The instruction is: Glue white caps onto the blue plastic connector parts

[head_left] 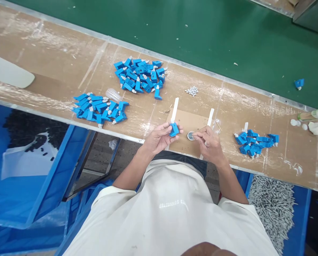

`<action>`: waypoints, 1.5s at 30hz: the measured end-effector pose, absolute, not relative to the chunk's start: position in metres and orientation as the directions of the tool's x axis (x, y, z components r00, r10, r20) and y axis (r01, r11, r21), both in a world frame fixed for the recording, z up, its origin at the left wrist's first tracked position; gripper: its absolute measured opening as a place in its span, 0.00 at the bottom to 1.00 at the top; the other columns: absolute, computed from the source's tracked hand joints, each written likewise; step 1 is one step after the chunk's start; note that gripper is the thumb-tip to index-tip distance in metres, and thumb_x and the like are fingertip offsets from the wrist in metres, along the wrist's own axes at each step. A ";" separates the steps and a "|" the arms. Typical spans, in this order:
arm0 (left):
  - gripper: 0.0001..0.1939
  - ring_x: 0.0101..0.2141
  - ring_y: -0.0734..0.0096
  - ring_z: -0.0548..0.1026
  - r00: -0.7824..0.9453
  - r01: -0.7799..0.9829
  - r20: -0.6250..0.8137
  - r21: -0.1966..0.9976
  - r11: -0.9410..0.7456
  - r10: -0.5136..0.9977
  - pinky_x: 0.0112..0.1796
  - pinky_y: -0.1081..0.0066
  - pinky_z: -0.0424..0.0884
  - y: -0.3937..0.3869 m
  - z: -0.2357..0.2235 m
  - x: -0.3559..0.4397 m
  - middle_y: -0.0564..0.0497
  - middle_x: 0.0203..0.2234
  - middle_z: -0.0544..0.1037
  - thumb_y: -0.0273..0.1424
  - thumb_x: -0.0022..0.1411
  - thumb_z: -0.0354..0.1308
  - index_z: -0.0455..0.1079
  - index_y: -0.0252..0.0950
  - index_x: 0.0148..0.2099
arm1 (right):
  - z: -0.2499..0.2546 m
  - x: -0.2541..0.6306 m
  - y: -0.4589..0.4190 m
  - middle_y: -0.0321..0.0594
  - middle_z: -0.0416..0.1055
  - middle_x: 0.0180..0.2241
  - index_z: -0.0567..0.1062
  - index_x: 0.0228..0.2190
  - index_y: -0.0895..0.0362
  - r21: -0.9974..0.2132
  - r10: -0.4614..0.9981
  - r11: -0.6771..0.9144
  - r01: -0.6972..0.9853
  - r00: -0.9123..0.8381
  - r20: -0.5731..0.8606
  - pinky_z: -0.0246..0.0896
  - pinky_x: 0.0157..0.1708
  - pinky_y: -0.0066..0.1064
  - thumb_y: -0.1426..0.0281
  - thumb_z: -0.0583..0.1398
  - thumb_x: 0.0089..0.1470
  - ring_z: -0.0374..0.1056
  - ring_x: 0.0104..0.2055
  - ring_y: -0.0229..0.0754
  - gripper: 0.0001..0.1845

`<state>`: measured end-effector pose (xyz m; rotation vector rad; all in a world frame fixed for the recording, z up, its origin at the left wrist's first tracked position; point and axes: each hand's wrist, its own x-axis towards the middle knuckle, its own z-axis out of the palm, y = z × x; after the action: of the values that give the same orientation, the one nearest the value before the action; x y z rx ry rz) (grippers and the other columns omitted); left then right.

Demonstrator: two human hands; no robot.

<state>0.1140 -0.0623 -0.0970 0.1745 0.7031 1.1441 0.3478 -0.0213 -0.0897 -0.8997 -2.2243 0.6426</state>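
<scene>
My left hand is closed around a small blue plastic part, pinched between thumb and fingers above the front of the bench. My right hand has its fingertips pressed together at the edge of a small round dish; whatever they hold is too small to make out. Under both hands lies a brown cardboard sheet, with a white strip at its left and another white strip at its right. Beyond it sits a little heap of small pale grey pieces.
Piles of blue parts lie at the back, front left and right. A green belt runs behind the bench. Below stand a blue bin with dark pieces and a bin of grey pieces. A bottle lies far right.
</scene>
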 end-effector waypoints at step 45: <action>0.25 0.22 0.82 0.72 0.426 -0.644 -0.404 0.492 0.585 0.809 0.24 0.82 0.70 -0.065 -0.085 0.144 0.54 0.24 0.75 0.44 0.47 0.80 0.74 0.30 0.34 | -0.044 0.333 -0.038 0.39 0.80 0.35 0.75 0.45 0.49 -0.569 0.659 0.750 0.337 -0.453 0.601 0.70 0.36 0.39 0.73 0.56 0.69 0.76 0.36 0.45 0.09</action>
<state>0.1437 -0.0647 -0.0850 0.2806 0.6601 0.9230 0.3334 -0.0378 -0.0435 -0.7476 -2.0753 0.4677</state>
